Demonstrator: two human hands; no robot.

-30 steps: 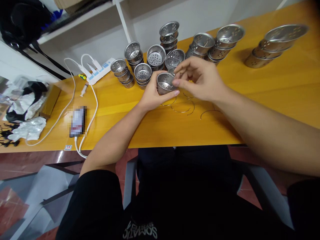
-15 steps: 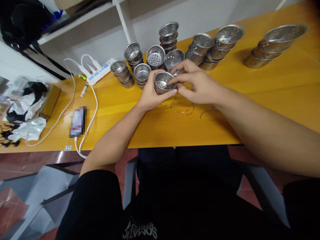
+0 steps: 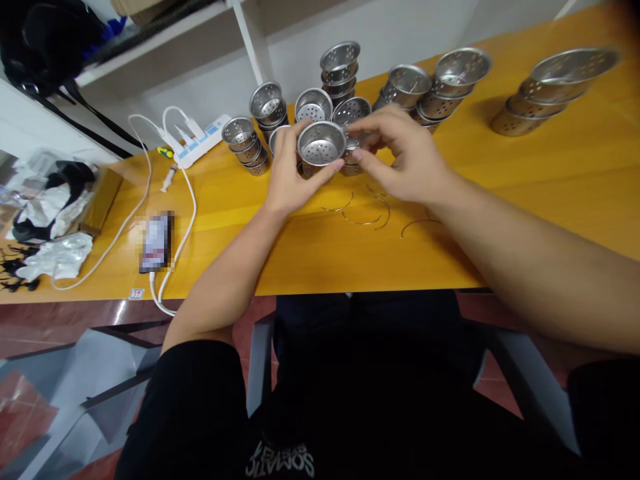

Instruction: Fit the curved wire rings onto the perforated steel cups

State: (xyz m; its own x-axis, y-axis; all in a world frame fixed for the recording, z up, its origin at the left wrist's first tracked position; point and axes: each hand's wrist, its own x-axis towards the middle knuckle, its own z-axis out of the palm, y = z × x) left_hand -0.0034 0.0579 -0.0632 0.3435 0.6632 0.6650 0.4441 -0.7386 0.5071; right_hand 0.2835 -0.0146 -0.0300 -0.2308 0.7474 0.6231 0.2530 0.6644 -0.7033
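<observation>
Along the bottom of the frame I see dark clothing, and just above it the glossy yellow wooden table [image 3: 500,220]. Near the middle, thin curved wire rings [image 3: 363,215] lie flat on the wood, loose and apart from the hands. Above them, my left hand [image 3: 286,175] grasps a small round perforated steel cup [image 3: 321,143], thumb under its wall and fingers behind, tilted so its shiny holed bottom faces me. My right hand [image 3: 403,155] pinches at the cup's right rim with fingertips closed; what they pinch I cannot tell. Behind the hands, centre top, stand stacks of matching steel cups [image 3: 340,67], with wider stacked strainers [image 3: 553,90] toward the upper right. At middle left lies a phone [image 3: 156,241] on a white cable [image 3: 185,207] leading up to a white power strip [image 3: 200,140], with crumpled silvery wrapping [image 3: 57,257] at the far left.
</observation>
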